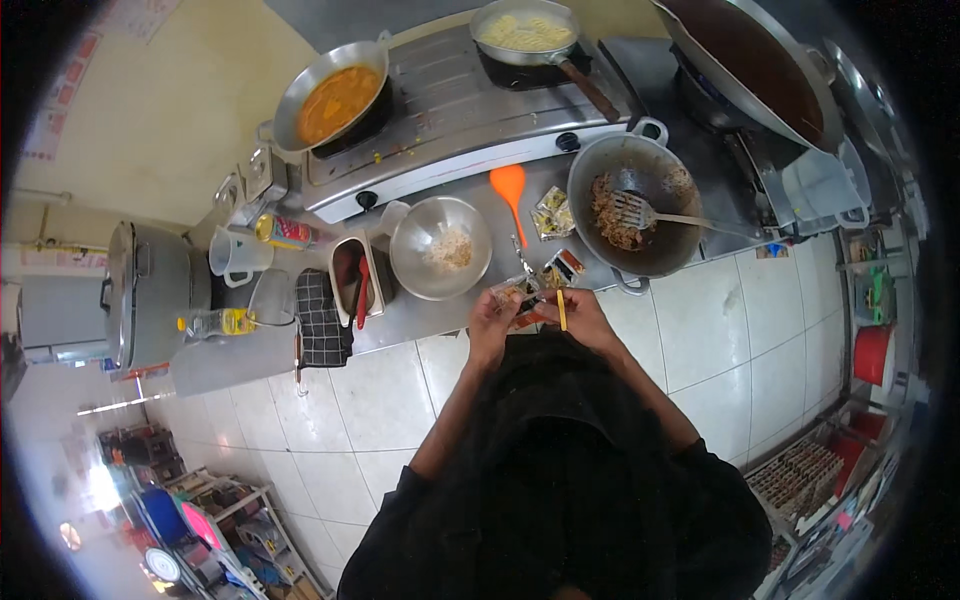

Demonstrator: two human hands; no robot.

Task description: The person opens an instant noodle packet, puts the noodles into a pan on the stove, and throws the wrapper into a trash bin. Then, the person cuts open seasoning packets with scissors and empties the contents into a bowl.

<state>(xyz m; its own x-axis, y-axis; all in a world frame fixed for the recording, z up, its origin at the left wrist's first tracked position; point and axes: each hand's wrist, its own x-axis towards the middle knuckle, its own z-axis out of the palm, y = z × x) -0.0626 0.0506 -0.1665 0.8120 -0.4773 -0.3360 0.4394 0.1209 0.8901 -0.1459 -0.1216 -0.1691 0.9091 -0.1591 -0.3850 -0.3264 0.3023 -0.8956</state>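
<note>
Above the counter's front edge, my left hand (pixel 493 321) grips a small clear plastic packet (pixel 512 289). Close beside it, my right hand (pixel 583 316) holds a thin yellow-handled tool (pixel 562 309); its working end is hidden. The right fingers also meet the packet area, where a dark and red wrapper partly shows. Just beyond my hands lies an opened sachet (pixel 564 264). To the left is a metal bowl (pixel 414 259) with pale crumbs or powder in it. On the right stands a wok (pixel 585 217) of browned minced food, with a slotted metal turner (pixel 637 213) resting inside.
An orange spatula (pixel 508 184) and foil-like packets (pixel 553 213) lie by the stove (pixel 442 97). On it sit a pan of orange soup (pixel 341 101) and a pan of noodles (pixel 525 31). A steel container (pixel 367 300), checked cloth (pixel 322 319) and oil bottle (pixel 217 322) stand left.
</note>
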